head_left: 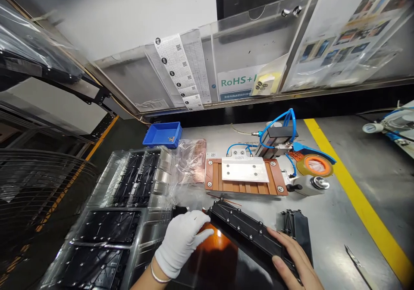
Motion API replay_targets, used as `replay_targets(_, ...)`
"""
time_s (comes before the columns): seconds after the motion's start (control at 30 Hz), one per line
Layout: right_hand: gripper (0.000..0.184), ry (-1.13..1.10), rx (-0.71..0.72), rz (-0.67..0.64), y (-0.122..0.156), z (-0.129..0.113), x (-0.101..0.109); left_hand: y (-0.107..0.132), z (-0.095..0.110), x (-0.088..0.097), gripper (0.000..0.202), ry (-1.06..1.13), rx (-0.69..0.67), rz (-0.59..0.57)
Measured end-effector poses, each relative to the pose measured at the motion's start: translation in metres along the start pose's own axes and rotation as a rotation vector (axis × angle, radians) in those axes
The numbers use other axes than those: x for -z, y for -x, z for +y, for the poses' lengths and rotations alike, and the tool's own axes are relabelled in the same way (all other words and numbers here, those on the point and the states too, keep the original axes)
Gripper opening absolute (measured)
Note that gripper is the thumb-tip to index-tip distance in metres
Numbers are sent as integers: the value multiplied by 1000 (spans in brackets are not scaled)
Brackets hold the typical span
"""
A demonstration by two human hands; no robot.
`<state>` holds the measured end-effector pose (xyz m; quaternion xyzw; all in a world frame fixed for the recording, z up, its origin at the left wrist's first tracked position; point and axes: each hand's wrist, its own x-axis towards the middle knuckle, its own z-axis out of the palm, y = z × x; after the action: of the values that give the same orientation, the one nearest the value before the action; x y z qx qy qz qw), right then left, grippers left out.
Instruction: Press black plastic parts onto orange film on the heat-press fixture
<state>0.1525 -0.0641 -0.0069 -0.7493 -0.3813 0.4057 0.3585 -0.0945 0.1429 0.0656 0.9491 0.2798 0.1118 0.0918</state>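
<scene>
A long black plastic housing (pixel 247 226), studded with metal pins along its top face, is held tilted above the bench. My right hand (pixel 293 260), bare, grips its near right end between thumb and fingers. At the far left end, my left hand (pixel 181 240) in a white glove has its fingertip and thumb around the corner; the exact contact is partly hidden. Below the housing lies a shiny amber-and-dark surface (pixel 213 255). Another black plastic part (pixel 299 229) rests on the bench just beyond my right hand.
Clear trays (pixel 145 221) with several black parts stand at left, near a blue bin (pixel 163 134). Behind the housing is a brown fixture (pixel 213 173) with a white plate (pixel 244 169) and blue air tubes. A tape roll (pixel 315 166), metal-topped bottle (pixel 318 184) and tweezers (pixel 359 266) lie right.
</scene>
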Motion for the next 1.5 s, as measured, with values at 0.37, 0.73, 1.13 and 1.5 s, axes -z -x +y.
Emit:
replay_targets(0.37,53,-110,-35,18,-4,-15,-3,-10,22,-10,24,-72,-29,-313)
replay_targets(0.73,49,-208,-61,106,-5,-45,-26,-33,66,-22,29,-91,-247,-450)
replay_targets(1.13,49,-220,-60,35,-9,-46,-30,-32,83,-24,30,-32,-253,-346)
replay_targets(1.5,54,-183,-121,73,-10,-43,-22,-29,22,-12,22,-283,16,-613)
